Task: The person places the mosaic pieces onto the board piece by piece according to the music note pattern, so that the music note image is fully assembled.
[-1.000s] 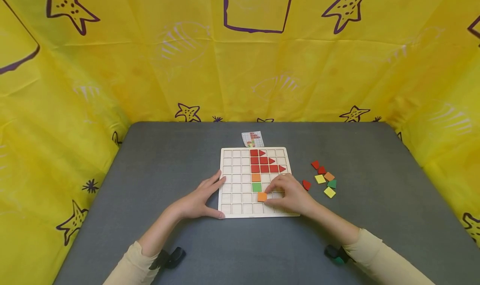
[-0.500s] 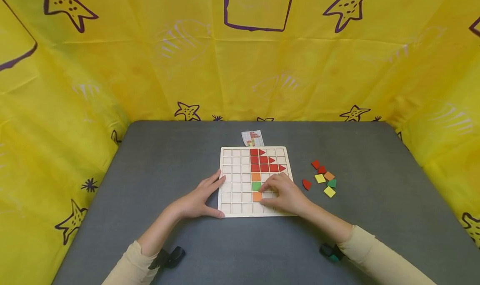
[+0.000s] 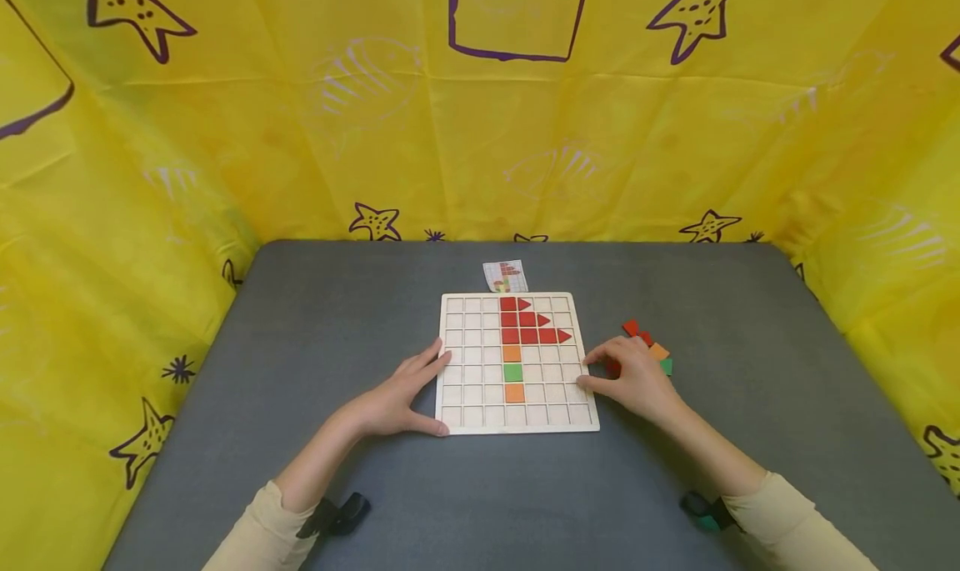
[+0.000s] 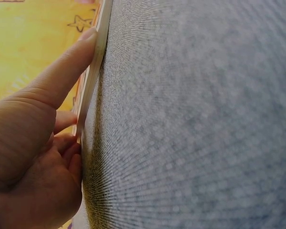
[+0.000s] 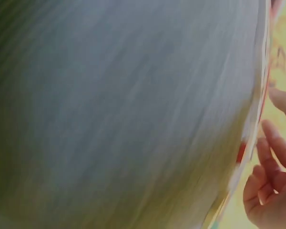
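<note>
A pale wooden grid board (image 3: 474,396) lies on the table. In its cells sit rows of red tiles (image 3: 528,336) ending in triangles, with an orange tile (image 3: 512,353), a green tile (image 3: 513,373) and a second orange tile (image 3: 515,393) in a column below. My left hand (image 3: 392,402), fingers and thumb spread, touches the board's left edge; the left wrist view shows the thumb (image 4: 69,67) laid along that edge. Past the board's right side is my right hand (image 3: 633,381), holding nothing, its thumb and fingers apart. It covers part of the loose tiles.
Right of the board is a loose pile with red tiles (image 3: 631,328), an orange tile (image 3: 659,351) and a green tile (image 3: 667,367). A small pattern card (image 3: 506,276) lies behind the board. Yellow cloth (image 3: 480,137) hangs beyond the grey table (image 3: 337,288).
The right hand slid the orange tile left into the cell below the green one, let go, and moved right to the loose tiles. The left hand stayed at the board's edge.
</note>
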### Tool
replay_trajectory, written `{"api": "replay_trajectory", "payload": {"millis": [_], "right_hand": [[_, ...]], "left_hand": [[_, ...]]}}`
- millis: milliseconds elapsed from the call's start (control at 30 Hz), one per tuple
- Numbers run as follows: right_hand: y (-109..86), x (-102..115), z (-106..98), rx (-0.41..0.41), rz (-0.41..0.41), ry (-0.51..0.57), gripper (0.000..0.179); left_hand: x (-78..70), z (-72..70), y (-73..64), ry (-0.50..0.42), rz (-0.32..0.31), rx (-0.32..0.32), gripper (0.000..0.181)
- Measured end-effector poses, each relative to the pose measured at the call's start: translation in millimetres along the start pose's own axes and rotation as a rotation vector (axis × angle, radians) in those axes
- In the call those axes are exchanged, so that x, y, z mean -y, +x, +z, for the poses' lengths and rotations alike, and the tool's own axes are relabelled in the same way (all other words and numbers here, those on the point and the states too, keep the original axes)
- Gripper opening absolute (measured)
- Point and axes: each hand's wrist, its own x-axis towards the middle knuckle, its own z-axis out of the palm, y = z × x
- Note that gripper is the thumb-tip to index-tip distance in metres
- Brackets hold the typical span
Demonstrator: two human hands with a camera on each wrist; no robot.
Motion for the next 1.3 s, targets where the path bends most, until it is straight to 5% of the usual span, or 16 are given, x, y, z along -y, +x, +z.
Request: {"api": "replay_trajectory", "payload": {"millis": [300, 733, 1300], "right_hand": [[-14.1, -32, -24, -0.007, 0.052, -0.065, 0.029], [-8.9, -40, -26, 0.097, -0.073, 0.021, 0.031], [-5.6, -41, -24, 0.057, -0.079, 0.014, 0.016]], "left_hand": [[-0.4, 0.2, 1.1, -0.003, -0.005, 0.002, 0.110], [0.5, 0.4, 0.8, 0.005, -0.002, 0.002, 0.110], [-1.3, -1.1, 0.3, -0.012, 0.003, 0.001, 0.109]]}}
